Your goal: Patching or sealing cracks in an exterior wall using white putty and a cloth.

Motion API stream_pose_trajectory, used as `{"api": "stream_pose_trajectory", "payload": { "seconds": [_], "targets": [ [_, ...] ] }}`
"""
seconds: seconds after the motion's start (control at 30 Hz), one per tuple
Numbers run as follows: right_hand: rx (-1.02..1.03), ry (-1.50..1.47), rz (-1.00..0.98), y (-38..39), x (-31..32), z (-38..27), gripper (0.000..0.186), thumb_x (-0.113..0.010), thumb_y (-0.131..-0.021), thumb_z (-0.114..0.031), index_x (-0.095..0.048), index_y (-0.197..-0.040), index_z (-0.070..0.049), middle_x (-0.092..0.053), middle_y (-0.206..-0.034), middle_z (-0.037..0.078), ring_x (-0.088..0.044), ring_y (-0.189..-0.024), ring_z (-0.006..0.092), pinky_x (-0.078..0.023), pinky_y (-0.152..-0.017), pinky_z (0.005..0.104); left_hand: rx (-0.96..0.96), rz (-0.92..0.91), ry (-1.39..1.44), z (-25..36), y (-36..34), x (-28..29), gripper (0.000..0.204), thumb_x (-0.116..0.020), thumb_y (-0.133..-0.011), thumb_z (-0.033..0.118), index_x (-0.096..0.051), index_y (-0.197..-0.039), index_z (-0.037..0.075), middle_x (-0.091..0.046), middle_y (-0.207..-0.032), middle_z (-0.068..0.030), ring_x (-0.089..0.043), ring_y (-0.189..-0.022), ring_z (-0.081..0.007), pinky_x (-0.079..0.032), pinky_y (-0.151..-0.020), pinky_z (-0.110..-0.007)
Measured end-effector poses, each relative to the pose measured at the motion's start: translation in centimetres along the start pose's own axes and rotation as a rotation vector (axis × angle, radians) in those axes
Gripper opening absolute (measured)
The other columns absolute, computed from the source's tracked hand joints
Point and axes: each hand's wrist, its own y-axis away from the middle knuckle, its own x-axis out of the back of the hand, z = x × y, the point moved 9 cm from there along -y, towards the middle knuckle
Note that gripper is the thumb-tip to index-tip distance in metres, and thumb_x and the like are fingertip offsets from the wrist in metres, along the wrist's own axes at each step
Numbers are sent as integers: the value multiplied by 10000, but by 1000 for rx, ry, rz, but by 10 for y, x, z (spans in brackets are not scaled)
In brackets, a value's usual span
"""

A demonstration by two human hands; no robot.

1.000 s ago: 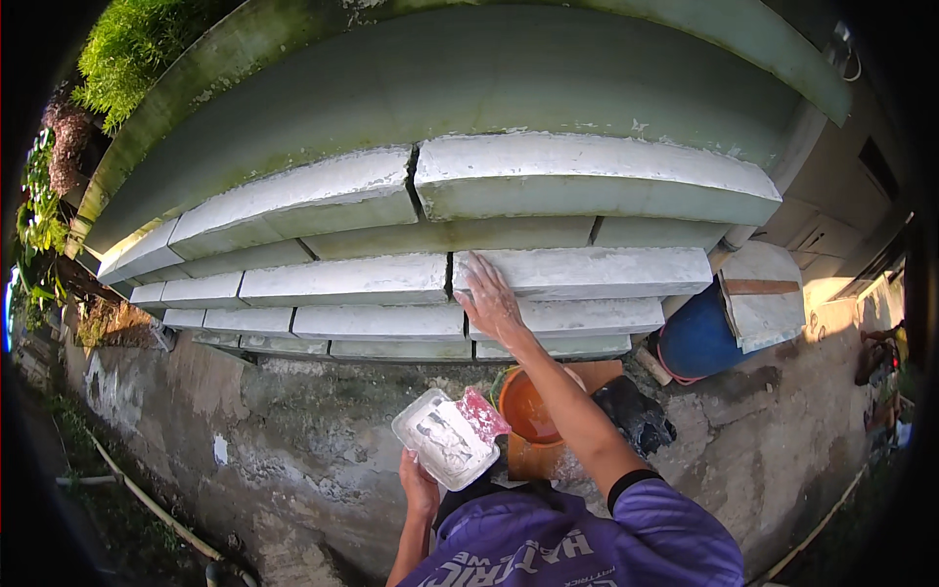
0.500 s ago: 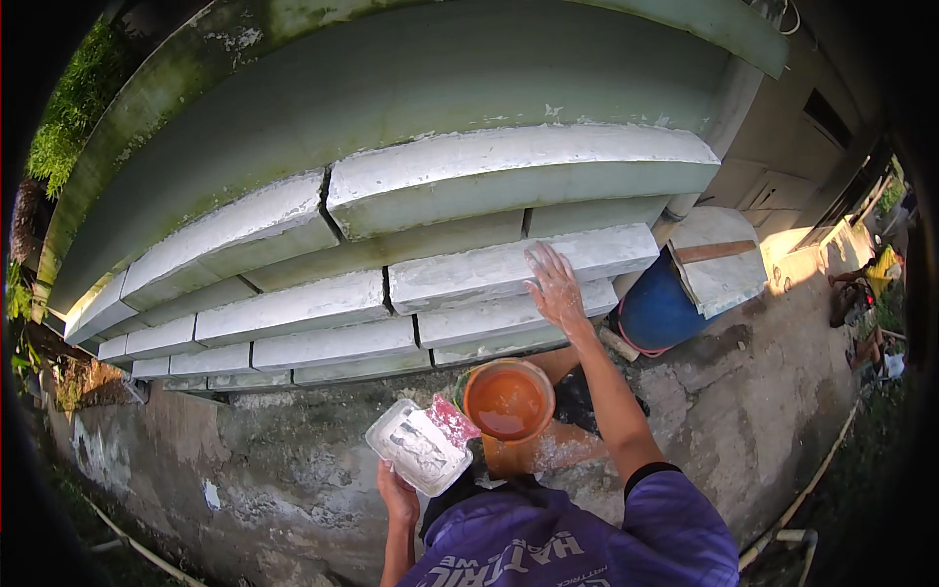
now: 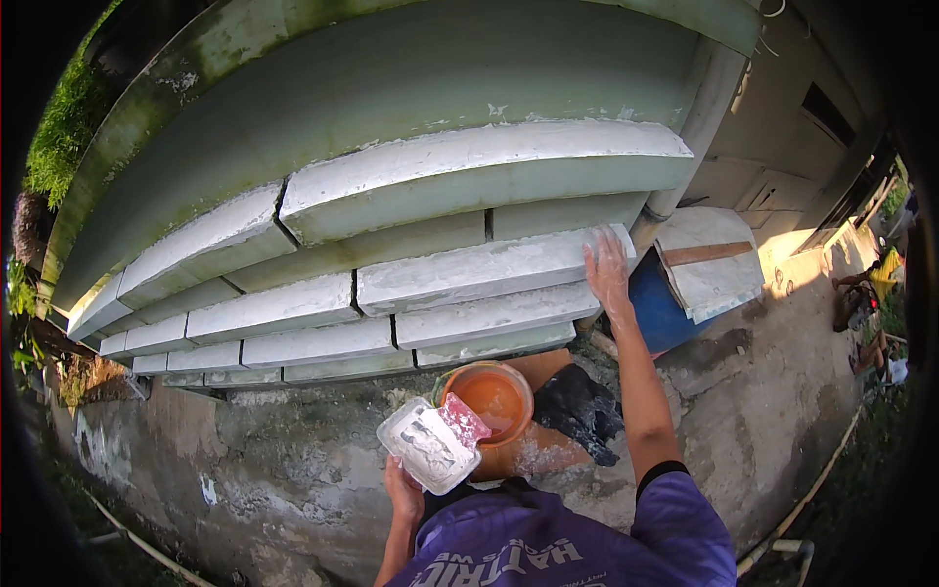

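My left hand (image 3: 401,481) grips a white plastic tray (image 3: 416,452) streaked with white paste, with a red, paste-smeared flat piece (image 3: 466,421) lying over its corner. My right hand (image 3: 607,265), dusted white, has its fingers apart and rests on the right end of a white-coated ledge (image 3: 469,264), one of several stepped ledges on a pale green wall (image 3: 440,64). An orange bucket (image 3: 494,404) with orange-looking liquid sits below the ledges, beside my tray. A crumpled black plastic sheet (image 3: 577,411) lies to its right.
A blue barrel (image 3: 650,308) under a pale board (image 3: 704,254) stands by a pipe (image 3: 673,186) at the right. A long thin pipe (image 3: 797,511) crosses the stained concrete ground (image 3: 245,460). Plants (image 3: 61,137) grow at the left; clutter (image 3: 866,293) lines the far right.
My right hand has moved rightward along the ledge, from near a gap between blocks to its right end. The view has swung right. My left hand keeps hold of the tray.
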Motion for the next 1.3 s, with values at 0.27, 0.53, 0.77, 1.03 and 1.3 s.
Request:
{"api": "stream_pose_trajectory", "payload": {
  "seconds": [0.27, 0.53, 0.77, 1.03, 1.3],
  "targets": [
    [-1226, 13, -297, 65, 6, 209, 774, -222, -980, -615, -510, -1359, -4, -524, -1367, 230, -467, -1286, 433, -315, -1066, 585, -107, 83, 52, 15, 17, -21, 438, -453, -998, 300, -435, -1353, 43, -585, -1264, -84, -618, -1100, -197, -513, -913, -338],
    [-142, 85, 152, 31, 22, 61, 467, -552, -957, -272, -501, -1311, 28, -467, -1374, 275, -419, -1307, 394, -309, -1103, 487, -66, 166, 107, -4, 19, 2, 375, -468, -999, 324, -491, -1273, 70, -639, -1112, -20, -644, -908, -104, -506, -681, -230],
    [-355, 173, -107, 24, 4, 74, 653, -429, -969, -526, -428, -1432, -65, -446, -1410, 270, -404, -1329, 418, -256, -1118, 540, -101, 129, 74, 19, 9, -1, 349, -464, -997, 290, -477, -1270, 74, -635, -1074, -27, -643, -874, -106, -504, -675, -233],
    [-233, -39, 292, 31, 2, -57, 500, -518, -971, -322, -473, -1309, 44, -446, -1399, 245, -401, -1303, 414, -257, -1104, 519, -126, 189, 103, 31, 8, 39, 388, -460, -993, 290, -458, -1312, 69, -623, -1152, -40, -651, -971, -135, -529, -781, -251],
    [342, -478, -221, 39, -117, -353, 529, -594, -918, -278, -475, -1326, 37, -374, -1464, 242, -360, -1356, 403, -303, -1118, 489, -149, 282, 149, 68, 8, 60, 413, -465, -991, 291, -454, -1336, 65, -632, -1102, -16, -631, -844, -77, -471, -632, -214]
  ]
}}
